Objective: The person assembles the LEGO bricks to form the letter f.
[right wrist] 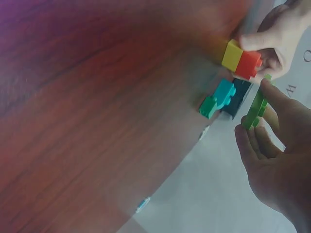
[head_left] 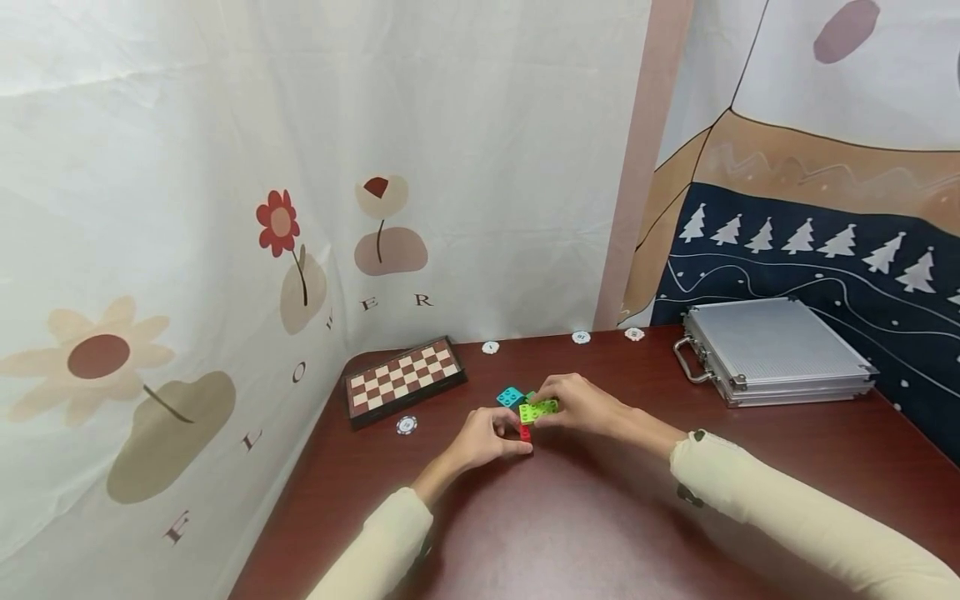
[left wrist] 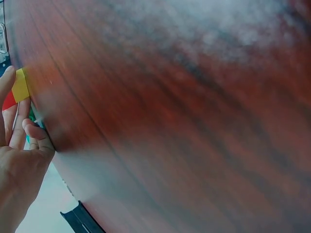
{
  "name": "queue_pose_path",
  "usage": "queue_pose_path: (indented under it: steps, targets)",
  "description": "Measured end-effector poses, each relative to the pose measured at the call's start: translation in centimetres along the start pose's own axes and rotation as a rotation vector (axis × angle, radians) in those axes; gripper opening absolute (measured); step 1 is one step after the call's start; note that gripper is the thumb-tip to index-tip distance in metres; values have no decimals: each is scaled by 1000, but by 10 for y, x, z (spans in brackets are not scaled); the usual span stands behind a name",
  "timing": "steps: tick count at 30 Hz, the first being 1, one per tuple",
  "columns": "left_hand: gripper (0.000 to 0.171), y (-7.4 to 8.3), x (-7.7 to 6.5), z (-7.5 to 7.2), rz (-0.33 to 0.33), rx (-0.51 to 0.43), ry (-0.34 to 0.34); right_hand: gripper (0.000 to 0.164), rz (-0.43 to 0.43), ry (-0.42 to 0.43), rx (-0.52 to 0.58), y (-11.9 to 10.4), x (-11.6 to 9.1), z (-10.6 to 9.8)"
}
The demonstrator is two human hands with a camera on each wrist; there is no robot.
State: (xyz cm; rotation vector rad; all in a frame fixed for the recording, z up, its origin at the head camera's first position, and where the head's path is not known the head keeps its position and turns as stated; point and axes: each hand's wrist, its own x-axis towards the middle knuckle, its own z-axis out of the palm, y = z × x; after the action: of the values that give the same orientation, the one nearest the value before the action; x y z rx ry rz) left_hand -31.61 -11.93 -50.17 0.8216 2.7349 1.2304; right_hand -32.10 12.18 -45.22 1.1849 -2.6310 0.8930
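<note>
My left hand (head_left: pixel 480 437) grips a red brick (right wrist: pixel 248 64) joined to a yellow brick (right wrist: pixel 232 56), with thumb and fingers on opposite sides. In the left wrist view, the yellow brick (left wrist: pixel 20 86) shows beside the thumb. A flat lime-green brick (head_left: pixel 537 411), studs visible, is pinched between thumb and fingers of my right hand (head_left: pixel 577 403). From the head camera it overlaps the top of the red brick. Just behind the hands, a turquoise brick (head_left: pixel 510 397) and a darker green brick (right wrist: pixel 208 107) sit together on the table.
A checkered game board (head_left: pixel 405 377) lies at the back left, with a poker chip (head_left: pixel 407 425) before it. Several more chips line the back edge, including one chip (head_left: pixel 581 337) near the middle. At the back right stands a silver case (head_left: pixel 780 346). Printed curtains (head_left: pixel 487 167) hang behind.
</note>
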Motion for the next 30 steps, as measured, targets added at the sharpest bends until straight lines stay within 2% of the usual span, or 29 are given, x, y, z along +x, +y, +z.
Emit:
queue_pose_path:
  steps: [11,18,30]
  targets:
    - [27,1,2,0,-6,21,0,26,-20,-1,-9,-5,-1,12]
    - [30,1,2,0,-13,2,-5,27,0,-39,4,-9,-1,16]
    - [29,0,-1,-1,-15,-7,-2,28,3,-72,-71,-14,1,18]
